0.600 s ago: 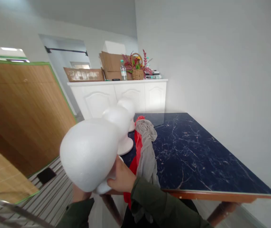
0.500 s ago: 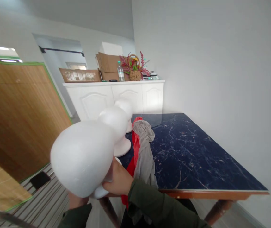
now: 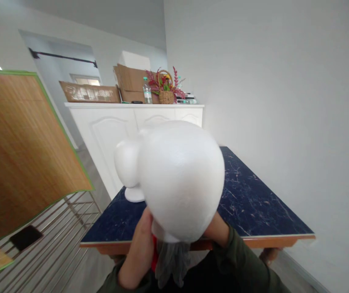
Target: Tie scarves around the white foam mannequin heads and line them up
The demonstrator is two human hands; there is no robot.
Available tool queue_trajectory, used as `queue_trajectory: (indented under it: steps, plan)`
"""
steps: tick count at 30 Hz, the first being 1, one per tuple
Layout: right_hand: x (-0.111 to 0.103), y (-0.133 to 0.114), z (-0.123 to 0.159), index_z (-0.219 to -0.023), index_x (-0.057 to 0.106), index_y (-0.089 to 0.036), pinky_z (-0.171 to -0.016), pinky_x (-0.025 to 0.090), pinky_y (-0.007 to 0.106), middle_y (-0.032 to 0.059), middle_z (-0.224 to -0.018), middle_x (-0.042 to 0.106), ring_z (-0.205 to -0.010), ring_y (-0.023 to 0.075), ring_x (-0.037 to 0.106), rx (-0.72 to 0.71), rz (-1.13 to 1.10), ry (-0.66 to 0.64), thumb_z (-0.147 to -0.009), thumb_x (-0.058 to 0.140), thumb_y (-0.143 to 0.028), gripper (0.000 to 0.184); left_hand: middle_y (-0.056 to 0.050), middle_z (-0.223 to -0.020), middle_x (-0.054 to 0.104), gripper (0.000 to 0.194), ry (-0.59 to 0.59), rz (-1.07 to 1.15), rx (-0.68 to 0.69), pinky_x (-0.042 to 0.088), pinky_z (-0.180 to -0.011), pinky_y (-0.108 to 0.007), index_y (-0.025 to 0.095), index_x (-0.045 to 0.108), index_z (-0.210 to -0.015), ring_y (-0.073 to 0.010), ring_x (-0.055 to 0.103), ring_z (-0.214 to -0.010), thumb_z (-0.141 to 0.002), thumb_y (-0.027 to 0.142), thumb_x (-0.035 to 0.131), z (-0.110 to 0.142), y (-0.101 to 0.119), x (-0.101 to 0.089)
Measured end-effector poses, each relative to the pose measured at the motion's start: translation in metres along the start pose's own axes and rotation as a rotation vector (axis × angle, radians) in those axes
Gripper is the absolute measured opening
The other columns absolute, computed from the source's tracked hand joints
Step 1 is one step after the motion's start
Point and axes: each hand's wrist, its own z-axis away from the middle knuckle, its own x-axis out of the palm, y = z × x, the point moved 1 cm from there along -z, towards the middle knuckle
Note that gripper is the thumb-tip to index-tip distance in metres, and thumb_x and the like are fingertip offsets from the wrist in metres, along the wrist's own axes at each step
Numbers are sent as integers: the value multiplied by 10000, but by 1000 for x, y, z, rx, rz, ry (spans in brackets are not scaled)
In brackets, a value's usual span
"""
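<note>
A white foam mannequin head [image 3: 182, 179] fills the middle of the view, between my two hands at the table's near edge. My left hand [image 3: 143, 234] is closed around its lower left side, near the neck. On the lower right my right hand [image 3: 218, 228] grips it, with the fingers hidden behind the foam. Below the head, a grey scarf [image 3: 172, 262] hangs over the table's edge, with a strip of red scarf [image 3: 154, 256] beside it. Another white foam head [image 3: 127, 162] stands on its round base to the left, partly covered by the held one.
The dark blue marbled table [image 3: 253, 199] stretches to the right wall. Behind it a white cabinet [image 3: 107, 130] carries cardboard boxes, a water bottle [image 3: 147, 90] and a flower basket [image 3: 166, 96]. At left are a metal rack [image 3: 70, 228] and a bamboo mat [image 3: 30, 150].
The held foam head has moved right, from the table's left side to the middle, now in front of the scarves. Both hands went with it. My view has shifted slightly.
</note>
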Motion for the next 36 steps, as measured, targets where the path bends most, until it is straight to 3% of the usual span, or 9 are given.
queue_trajectory:
  steps: [3, 6, 9, 12, 17, 27, 32, 36]
  plan:
    - [-57, 40, 13, -1128, 553, -235, -983, 377, 378, 54, -1091, 605, -1091, 202, 502, 43, 54, 81, -861, 381, -360, 342, -24, -1284, 490, 420, -231, 193, 89, 242, -1066, -337, 199, 458, -1250, -171, 365, -1239, -878, 311, 297, -33, 20, 66]
    - [-104, 80, 26, -1084, 586, -212, -1014, 338, 371, 73, -1116, 593, -1109, 221, 495, 145, 161, 145, -788, 509, -392, 354, -22, -1337, 430, 427, -419, 409, 56, 232, -1068, -348, 197, 461, -1247, -186, 340, -1254, -879, 339, 297, -62, 20, 128]
    - [-129, 118, 35, -1096, 569, -175, -990, 354, 410, 105, -1148, 574, -1098, 262, 503, 288, 246, 184, -636, 667, -390, 516, -38, -1305, 468, 429, -488, 503, -149, 288, -1026, -409, 188, 503, -1209, -230, 364, -1235, -864, 354, 309, -82, 5, 176]
    - [-133, 146, 35, -1140, 519, -141, -946, 373, 468, 145, -1158, 558, -1092, 298, 498, 377, 283, 242, -554, 709, -396, 666, -36, -1305, 467, 406, -475, 521, -278, 305, -1009, -410, 194, 537, -1169, -238, 370, -1231, -838, 347, 359, -96, -12, 203]
    - [-120, 168, 28, -1192, 448, -100, -871, 424, 417, 184, -1175, 527, -1038, 283, 532, 463, 276, 282, -548, 699, -344, 733, -24, -1288, 486, 403, -423, 538, -310, 325, -998, -391, 210, 537, -1163, -215, 436, -1182, -835, 359, 355, -109, -27, 211]
    - [-108, 171, 31, -1228, 403, -117, -938, 368, 412, 178, -1224, 491, -1131, 292, 464, 373, 278, 344, -572, 682, -323, 742, -19, -1260, 513, 401, -399, 605, -221, 266, -1041, -363, 195, 570, -1125, -201, 429, -1189, -827, 394, 389, -111, -39, 213]
    - [-102, 174, 25, -1247, 380, -125, -939, 367, 403, 166, -1236, 480, -1131, 279, 461, 342, 306, 372, -589, 673, -326, 748, -41, -1229, 541, 425, -359, 571, -281, 256, -1042, -385, 172, 584, -1108, -221, 427, -1185, -816, 426, 407, -117, -41, 213]
    - [-100, 176, 24, -1246, 378, -118, -929, 375, 393, 170, -1221, 488, -1118, 280, 469, 348, 336, 374, -593, 674, -360, 758, -44, -1269, 505, 426, -372, 522, -194, 246, -1046, -371, 181, 550, -1149, -210, 406, -1205, -831, 401, 373, -119, -48, 215]
